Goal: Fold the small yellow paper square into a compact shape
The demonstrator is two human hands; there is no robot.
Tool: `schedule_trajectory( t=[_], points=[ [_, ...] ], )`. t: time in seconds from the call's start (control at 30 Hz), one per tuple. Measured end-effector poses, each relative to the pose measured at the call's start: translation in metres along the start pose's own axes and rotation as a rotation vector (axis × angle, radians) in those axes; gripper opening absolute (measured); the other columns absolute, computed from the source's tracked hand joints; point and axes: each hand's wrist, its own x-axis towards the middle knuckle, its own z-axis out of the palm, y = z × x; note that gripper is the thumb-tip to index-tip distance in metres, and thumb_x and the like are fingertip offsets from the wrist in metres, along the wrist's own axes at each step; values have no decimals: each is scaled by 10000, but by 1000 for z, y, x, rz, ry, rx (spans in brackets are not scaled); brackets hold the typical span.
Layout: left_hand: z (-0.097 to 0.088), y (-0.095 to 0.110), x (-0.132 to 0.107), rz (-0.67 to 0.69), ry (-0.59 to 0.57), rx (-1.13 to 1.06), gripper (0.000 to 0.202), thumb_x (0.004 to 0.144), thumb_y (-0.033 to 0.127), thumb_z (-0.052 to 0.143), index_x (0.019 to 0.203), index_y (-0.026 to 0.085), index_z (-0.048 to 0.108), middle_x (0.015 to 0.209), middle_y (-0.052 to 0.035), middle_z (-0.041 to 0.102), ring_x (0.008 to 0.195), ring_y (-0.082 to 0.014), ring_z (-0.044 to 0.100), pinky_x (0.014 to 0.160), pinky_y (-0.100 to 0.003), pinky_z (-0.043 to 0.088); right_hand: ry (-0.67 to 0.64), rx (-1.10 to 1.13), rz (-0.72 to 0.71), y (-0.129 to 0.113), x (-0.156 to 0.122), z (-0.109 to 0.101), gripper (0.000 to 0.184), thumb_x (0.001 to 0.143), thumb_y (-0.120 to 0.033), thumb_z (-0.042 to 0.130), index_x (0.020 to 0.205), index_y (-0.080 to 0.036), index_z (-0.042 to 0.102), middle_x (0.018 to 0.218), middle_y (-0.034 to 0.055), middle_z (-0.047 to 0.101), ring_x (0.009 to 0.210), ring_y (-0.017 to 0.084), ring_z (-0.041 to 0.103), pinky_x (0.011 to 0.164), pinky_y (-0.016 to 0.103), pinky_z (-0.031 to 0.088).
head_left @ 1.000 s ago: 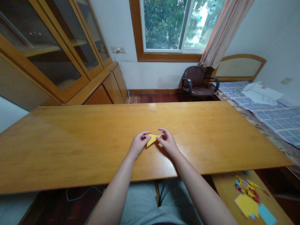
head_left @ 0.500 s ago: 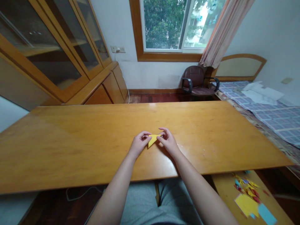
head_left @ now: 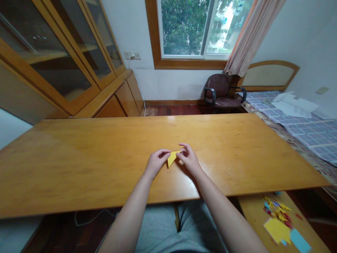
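A small folded piece of yellow paper (head_left: 172, 158), roughly triangular, is held just above the wooden table (head_left: 92, 161) between my two hands. My left hand (head_left: 157, 161) pinches its left corner between thumb and fingers. On the opposite side, the thumb and fingertips of my right hand (head_left: 189, 159) grip the upper right corner, and one finger sticks out away from the paper. One point of the paper hangs down toward me. The fingertips hide both ends of its upper edge.
Below the table at the right, a lower surface bears yellow paper sheets (head_left: 277, 230), a light blue sheet (head_left: 300, 241) and a pile of colourful paper pieces (head_left: 280, 211). Tiny white scraps (head_left: 229, 171) lie right of my hands. A chair (head_left: 219, 89) stands beyond the table.
The yellow paper has shifted and tilted slightly, its lower point now a little further right and down. My left fingers have slid slightly along its edge. My right hand is almost unmoved.
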Motion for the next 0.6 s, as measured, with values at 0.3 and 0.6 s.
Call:
schedule_trajectory(
  t=[0.3,0.6],
  points=[
    [0,-3,0,-21,2,-6,215,779,357,690,886,176,735,869,-58,735,826,-201,671,784,-296,515,20,-6,-15,3,1,0,433,761,-302,686,1161,-222,541,736,-38,590,662,134,564,638,262,441],
    [1,-2,0,-15,-10,16,195,788,342,677,882,180,732,870,-53,734,822,-201,670,771,-293,510,39,-7,-51,6,-1,-1,380,863,-343,589,1210,-211,507,687,-42,603,668,147,598,704,287,462]
  ],
)
